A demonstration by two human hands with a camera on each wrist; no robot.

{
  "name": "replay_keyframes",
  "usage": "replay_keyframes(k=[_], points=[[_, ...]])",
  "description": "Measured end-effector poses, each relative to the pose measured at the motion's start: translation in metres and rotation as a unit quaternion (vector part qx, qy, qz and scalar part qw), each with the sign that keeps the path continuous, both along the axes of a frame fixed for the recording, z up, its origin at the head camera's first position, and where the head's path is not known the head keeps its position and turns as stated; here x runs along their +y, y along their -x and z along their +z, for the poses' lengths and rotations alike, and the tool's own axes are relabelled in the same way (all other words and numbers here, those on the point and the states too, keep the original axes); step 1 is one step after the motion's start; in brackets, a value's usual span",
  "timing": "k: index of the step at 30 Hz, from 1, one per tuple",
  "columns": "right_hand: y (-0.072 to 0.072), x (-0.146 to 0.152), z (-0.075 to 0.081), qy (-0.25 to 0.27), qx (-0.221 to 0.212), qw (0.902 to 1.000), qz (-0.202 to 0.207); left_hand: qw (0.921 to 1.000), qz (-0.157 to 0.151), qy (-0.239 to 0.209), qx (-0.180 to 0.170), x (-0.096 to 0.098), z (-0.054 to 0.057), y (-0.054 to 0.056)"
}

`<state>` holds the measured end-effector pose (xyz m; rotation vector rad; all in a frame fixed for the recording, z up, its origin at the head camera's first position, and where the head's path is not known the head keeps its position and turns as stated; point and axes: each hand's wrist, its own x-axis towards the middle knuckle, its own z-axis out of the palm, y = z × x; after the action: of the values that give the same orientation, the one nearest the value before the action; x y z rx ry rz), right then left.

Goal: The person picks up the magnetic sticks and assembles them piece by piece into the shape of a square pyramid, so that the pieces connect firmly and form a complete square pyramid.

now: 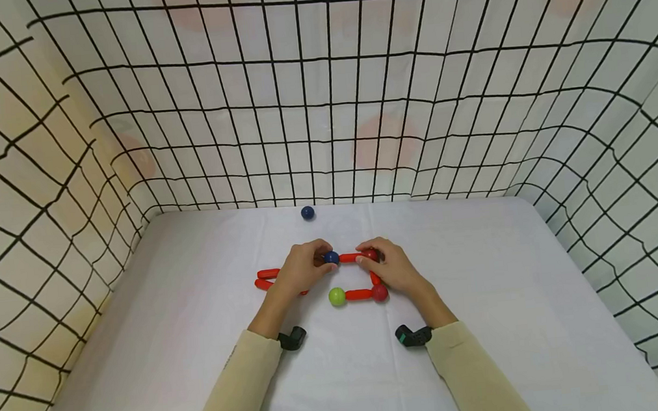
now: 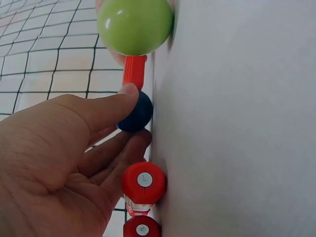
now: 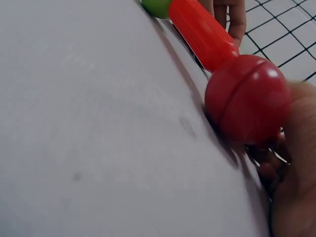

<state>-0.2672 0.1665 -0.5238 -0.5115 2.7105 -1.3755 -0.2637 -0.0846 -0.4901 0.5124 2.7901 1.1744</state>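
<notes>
On the white table, red sticks and balls form an open-sided shape. My left hand [image 1: 298,268] pinches a blue ball [image 1: 331,257] between thumb and fingers; a red stick [image 1: 349,258] runs from it toward a red ball [image 1: 372,253]. That red ball is gripped by my right hand [image 1: 398,268], which partly covers it. From there a side stick [image 1: 375,279] leads down to a second red ball [image 1: 380,292]. A lower red stick [image 1: 359,295] joins this one to a lime green ball [image 1: 337,297]. In the left wrist view, the left thumb lies along the blue ball [image 2: 137,114].
Loose red sticks [image 1: 268,274] lie left of the left hand, partly hidden by it; their round ends [image 2: 144,180] show silvery discs. Another dark blue ball [image 1: 307,213] sits near the table's back edge. Black netting [image 1: 320,108] surrounds the back and sides.
</notes>
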Motion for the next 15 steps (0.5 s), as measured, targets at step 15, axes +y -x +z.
replay_keyframes(k=[15], points=[[-0.011,0.01,-0.001,-0.015,0.024,0.999,0.035,1.0,0.004,0.005,0.003,-0.001,-0.001,0.0]])
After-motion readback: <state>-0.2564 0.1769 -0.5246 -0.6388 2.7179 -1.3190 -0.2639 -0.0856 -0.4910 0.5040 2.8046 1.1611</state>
